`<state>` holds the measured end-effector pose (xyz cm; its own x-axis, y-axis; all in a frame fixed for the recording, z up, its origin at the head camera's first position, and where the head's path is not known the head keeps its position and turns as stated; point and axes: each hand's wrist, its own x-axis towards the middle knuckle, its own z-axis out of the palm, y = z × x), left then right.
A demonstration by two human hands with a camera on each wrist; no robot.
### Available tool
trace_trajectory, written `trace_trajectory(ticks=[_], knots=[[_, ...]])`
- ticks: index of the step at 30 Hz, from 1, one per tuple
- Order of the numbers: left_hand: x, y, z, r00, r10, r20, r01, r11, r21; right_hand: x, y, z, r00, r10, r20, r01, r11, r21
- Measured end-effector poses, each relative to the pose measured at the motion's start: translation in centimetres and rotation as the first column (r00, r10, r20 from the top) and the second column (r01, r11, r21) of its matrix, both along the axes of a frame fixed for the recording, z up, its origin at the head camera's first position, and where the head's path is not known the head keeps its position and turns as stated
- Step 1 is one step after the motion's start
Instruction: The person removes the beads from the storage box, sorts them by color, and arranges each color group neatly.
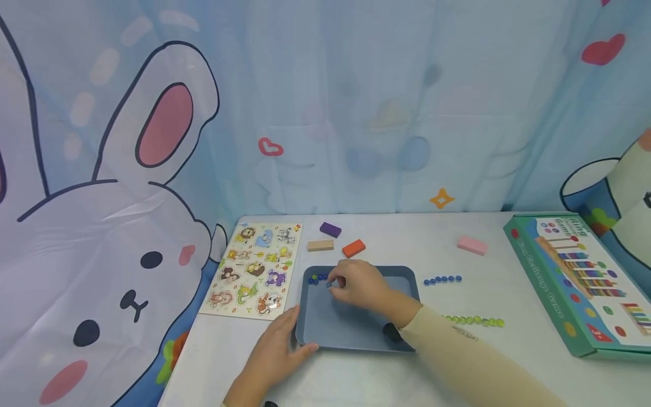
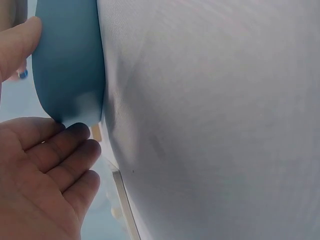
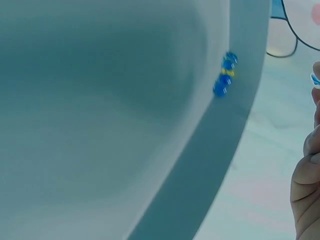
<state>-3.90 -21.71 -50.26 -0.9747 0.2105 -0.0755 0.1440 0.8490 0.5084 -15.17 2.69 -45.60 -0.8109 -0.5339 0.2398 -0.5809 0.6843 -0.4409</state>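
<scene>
My right hand pinches a small clear marble with blue in it, held over the far left part of the blue-grey tray. Close by, several blue marbles and one yellow-green marble sit inside the tray's far left corner; the right wrist view shows such marbles bunched against the wall. At the near left corner, my left hand touches the tray from outside. Its thumb lies along the near wall and its fingertips rest at the left side.
Right of the tray lie a row of blue marbles and a row of yellow-green marbles, partly behind my sleeve. Purple, tan, orange and pink blocks lie farther back. An animal puzzle board and green game box flank them.
</scene>
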Motion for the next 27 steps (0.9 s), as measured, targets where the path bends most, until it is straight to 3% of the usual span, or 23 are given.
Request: trace_trajectory(ticks=[9, 15, 27], knots=[[0.0, 0.1, -0.2, 1.0, 0.014, 0.0, -0.014, 1.0, -0.018, 0.1, 3.9, 1.5, 0.998, -0.052, -0.035, 0.049, 0.995, -0.084], [0.0, -0.1, -0.5, 1.0, 0.016, 0.003, -0.016, 1.0, -0.016, 0.0, 6.5, 2.6, 0.991, -0.127, -0.03, 0.125, 0.989, -0.077], [0.2, 0.0, -0.1, 1.0, 0.01, 0.0, -0.01, 1.0, 0.009, -0.3, 13.4, 3.2, 0.969, -0.223, -0.106, 0.211, 0.971, -0.111]])
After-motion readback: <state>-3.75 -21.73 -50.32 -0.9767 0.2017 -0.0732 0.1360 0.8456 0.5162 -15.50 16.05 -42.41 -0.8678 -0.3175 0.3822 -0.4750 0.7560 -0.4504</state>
